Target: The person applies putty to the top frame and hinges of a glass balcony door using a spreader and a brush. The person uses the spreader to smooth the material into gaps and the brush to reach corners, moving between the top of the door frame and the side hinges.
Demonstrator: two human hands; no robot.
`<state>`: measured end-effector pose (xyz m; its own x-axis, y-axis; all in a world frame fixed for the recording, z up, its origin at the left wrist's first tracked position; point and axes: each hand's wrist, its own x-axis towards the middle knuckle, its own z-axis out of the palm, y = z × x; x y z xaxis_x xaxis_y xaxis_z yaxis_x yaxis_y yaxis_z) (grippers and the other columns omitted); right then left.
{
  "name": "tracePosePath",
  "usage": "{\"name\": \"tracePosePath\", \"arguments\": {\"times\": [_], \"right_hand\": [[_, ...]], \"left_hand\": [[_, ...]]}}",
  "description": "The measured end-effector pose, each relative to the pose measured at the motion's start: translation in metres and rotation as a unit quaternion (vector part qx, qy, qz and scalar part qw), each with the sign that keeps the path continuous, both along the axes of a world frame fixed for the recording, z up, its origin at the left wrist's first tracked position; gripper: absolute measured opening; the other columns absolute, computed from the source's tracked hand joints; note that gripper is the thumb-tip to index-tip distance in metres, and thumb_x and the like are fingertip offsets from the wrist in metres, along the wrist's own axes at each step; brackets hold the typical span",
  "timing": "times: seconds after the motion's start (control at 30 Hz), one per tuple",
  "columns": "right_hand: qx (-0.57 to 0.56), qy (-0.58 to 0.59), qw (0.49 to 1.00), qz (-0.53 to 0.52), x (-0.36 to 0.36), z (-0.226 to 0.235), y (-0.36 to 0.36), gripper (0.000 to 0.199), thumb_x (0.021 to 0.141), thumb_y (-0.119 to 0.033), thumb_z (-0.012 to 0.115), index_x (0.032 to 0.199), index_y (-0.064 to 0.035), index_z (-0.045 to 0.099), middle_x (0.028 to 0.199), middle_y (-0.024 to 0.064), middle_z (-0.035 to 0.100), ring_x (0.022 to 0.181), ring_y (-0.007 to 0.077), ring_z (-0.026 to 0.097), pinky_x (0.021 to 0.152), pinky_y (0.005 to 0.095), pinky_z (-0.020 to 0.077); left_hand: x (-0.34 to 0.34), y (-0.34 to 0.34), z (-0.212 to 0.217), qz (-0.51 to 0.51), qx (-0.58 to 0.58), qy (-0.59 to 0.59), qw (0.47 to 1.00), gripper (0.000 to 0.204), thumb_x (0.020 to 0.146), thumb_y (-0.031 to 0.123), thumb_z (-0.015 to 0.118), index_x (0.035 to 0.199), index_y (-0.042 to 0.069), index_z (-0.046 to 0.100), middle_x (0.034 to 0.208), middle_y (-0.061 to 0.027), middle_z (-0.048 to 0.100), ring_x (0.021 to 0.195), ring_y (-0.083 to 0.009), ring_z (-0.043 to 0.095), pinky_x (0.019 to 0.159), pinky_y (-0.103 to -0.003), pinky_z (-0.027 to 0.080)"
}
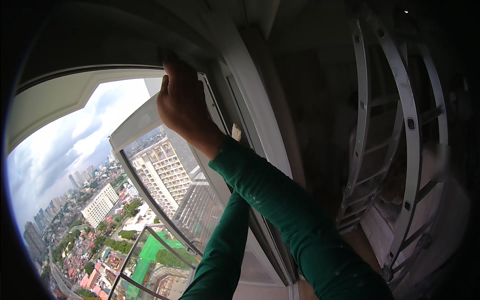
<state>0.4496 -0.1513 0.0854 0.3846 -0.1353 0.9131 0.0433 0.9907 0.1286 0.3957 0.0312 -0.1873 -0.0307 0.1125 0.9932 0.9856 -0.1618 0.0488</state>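
My right hand [182, 102] is raised to the top corner of the window frame [216, 107], seen from its back. Its fingers look curled together against the dark upper frame, and their tips fade into shadow, so what they grip cannot be made out. The right forearm, in a green sleeve [285, 205], crosses in front of my left arm [222, 245]. My left hand is hidden behind that forearm. Just above the crossing, a small pale piece [236, 132], perhaps wood, shows against the frame. A tilted glass window sash [172, 170] stands outward beside my hands.
Beyond the window, a metal railing [122, 275] and a city far below are visible. On the dim right side stands an aluminium stepladder [410, 125]. A pale curved trim [260, 95] runs down beside the window.
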Motion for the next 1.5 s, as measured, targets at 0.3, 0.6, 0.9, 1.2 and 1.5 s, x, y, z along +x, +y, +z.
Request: {"name": "tracePosePath", "arguments": {"times": [0.3, 0.6, 0.9, 1.2, 1.5], "right_hand": [[0.015, 0.026, 1.0, 0.004, 0.019, -0.003, -0.048, 0.047, 0.09, 0.005, 0.055, 0.137, 0.0033, 0.051, 0.125, 0.0243, 0.061, 0.111, 0.0421, 0.059, 0.091, 0.0513, 0.0504], [0.044, -0.087, 0.995, 0.005, 0.096, -0.076, -0.058, 0.068, 0.088, 0.011, 0.052, 0.153, 0.0014, 0.036, 0.154, 0.0292, 0.037, 0.141, 0.0487, 0.038, 0.11, 0.0538, 0.0351], [-0.059, 0.048, 0.932, -0.354, 0.348, -0.145, 0.022, 0.064, 0.086, 0.007, 0.055, 0.147, 0.0107, 0.036, 0.151, 0.0334, 0.033, 0.14, 0.0508, 0.035, 0.118, 0.0569, 0.0299], [-0.167, 0.081, 0.868, -0.461, 0.489, -0.189, 0.063, 0.068, 0.076, -0.008, 0.081, 0.135, 0.0041, 0.048, 0.129, 0.0251, 0.052, 0.121, 0.0433, 0.049, 0.103, 0.0495, 0.0423], [-0.251, 0.077, 0.815, -0.516, 0.495, -0.201, 0.063, 0.063, 0.077, -0.005, 0.077, 0.134, 0.0027, 0.05, 0.123, 0.0222, 0.058, 0.112, 0.042, 0.058, 0.099, 0.0513, 0.0447]], "left_hand": [[-0.003, -0.002, -0.002, 0.008, 0.012, -0.001, 1.0, 0.03, 0.079, 0.005, 0.067, 0.109, 0.007, 0.071, 0.135, -0.0256, 0.053, 0.115, -0.0471, 0.057, 0.096, -0.053, 0.049], [-0.009, 0.002, -0.001, 0.038, 0.062, 0.005, 0.997, 0.023, 0.093, 0.012, 0.062, 0.113, 0.003, 0.067, 0.138, -0.025, 0.052, 0.119, -0.0434, 0.057, 0.098, -0.05, 0.048], [-0.086, 0.065, -0.011, 0.207, -0.045, 0.056, 0.976, 0.035, 0.097, 0.029, 0.064, 0.13, 0.018, 0.071, 0.133, -0.0185, 0.057, 0.116, -0.0336, 0.064, 0.091, -0.048, 0.052], [-0.109, 0.086, -0.013, 0.187, -0.03, 0.07, 0.979, 0.036, 0.099, 0.032, 0.062, 0.133, 0.025, 0.071, 0.123, -0.0163, 0.059, 0.104, -0.031, 0.068, 0.082, -0.046, 0.055], [-0.106, 0.08, -0.013, 0.156, -0.01, 0.085, 0.984, 0.035, 0.099, 0.021, 0.059, 0.132, 0.022, 0.071, 0.117, -0.0156, 0.06, 0.093, -0.0332, 0.069, 0.077, -0.049, 0.054]]}}
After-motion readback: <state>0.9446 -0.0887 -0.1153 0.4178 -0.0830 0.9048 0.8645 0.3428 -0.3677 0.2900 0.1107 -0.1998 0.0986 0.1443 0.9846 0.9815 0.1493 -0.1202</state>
